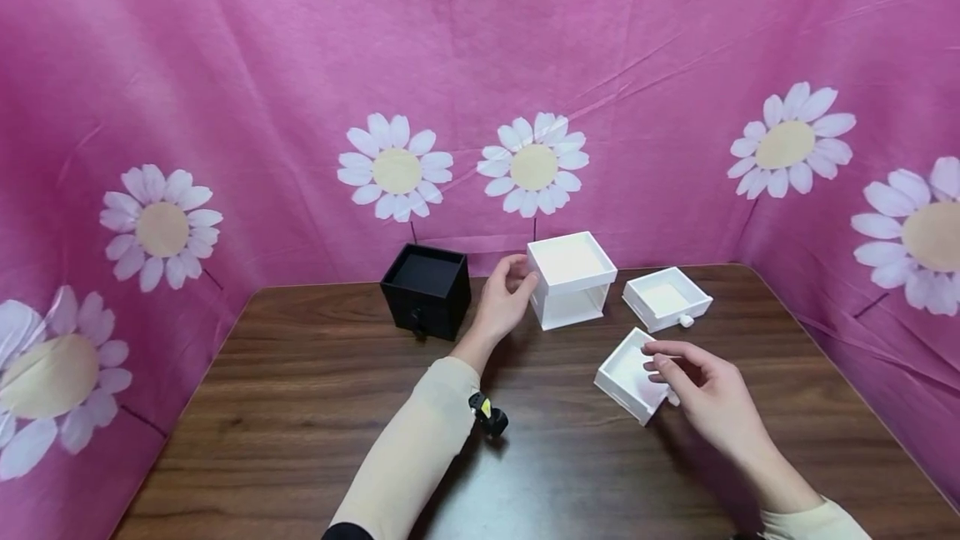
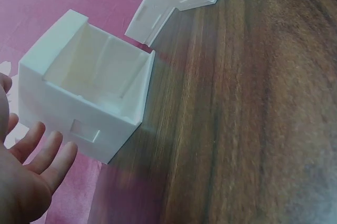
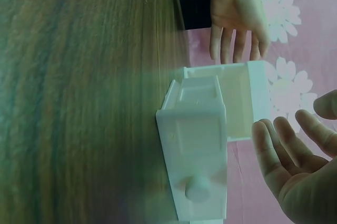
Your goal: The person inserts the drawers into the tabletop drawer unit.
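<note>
A white box (image 1: pixel 570 262) with an open front stands upright at the back of the table. My left hand (image 1: pixel 504 300) is at its left side, fingers loosely bent; in the left wrist view the fingertips of this hand (image 2: pixel 29 182) come close to the box's side wall (image 2: pixel 84 129). A white drawer (image 1: pixel 628 367) lies on the table in front and to the right of the box, its round knob (image 3: pixel 198 188) facing me. Above its right part hovers my right hand (image 1: pixel 708 394), fingers relaxed and holding nothing. A second white drawer (image 1: pixel 666 294) rests farther back.
To the left of my left hand stands a black box (image 1: pixel 427 282) with a knob on its front. A pink cloth (image 1: pixel 480 40) with white daisies hangs behind and beside the wooden table (image 1: pixel 315 407). A small black device (image 1: pixel 489 417) is strapped at my left wrist.
</note>
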### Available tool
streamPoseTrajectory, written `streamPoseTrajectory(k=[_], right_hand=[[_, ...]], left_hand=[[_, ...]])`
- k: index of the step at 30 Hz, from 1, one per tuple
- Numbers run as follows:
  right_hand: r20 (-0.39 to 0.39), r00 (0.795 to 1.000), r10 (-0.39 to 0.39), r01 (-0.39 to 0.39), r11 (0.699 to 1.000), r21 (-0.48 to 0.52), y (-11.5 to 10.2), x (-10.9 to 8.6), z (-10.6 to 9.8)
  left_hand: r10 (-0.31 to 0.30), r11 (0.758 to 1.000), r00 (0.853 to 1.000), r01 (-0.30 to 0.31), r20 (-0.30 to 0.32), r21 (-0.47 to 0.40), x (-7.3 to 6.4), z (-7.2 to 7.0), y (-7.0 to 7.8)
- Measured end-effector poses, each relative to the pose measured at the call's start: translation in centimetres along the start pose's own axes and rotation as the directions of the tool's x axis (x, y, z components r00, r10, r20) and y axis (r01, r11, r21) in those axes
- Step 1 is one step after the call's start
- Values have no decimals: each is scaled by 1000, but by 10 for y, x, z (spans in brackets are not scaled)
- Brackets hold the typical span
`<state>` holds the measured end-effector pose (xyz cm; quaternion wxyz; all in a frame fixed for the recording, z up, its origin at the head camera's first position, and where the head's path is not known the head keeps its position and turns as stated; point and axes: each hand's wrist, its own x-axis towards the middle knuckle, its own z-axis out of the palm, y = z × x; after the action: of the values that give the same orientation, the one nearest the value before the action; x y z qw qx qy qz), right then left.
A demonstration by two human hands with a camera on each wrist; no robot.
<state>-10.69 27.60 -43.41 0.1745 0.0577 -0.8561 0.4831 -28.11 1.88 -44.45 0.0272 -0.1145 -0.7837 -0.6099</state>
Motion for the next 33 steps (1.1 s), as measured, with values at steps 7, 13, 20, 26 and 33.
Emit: streamPoseTrajectory(k=[7, 13, 20, 26, 33], right_hand=[[-28, 999, 18, -19, 1000, -21, 3, -5, -8], [-46, 999, 24, -28, 997, -68, 5, -11, -15], [-63, 995, 84, -87, 994, -60, 16, -15, -23], [-64, 990, 128, -134, 987, -88, 27, -17, -27], [-58, 987, 153, -163, 947, -276, 35, -22, -32]], left_hand=[[43, 999, 999, -43, -3, -12, 5, 4, -1], [82, 997, 997, -82, 4, -11, 9, 5, -4], [88, 996, 996, -88, 11, 25, 13, 6, -4], [98, 995, 995, -98, 10, 4, 14, 7, -6], [100, 995, 995, -99, 19, -29, 14, 10, -10]])
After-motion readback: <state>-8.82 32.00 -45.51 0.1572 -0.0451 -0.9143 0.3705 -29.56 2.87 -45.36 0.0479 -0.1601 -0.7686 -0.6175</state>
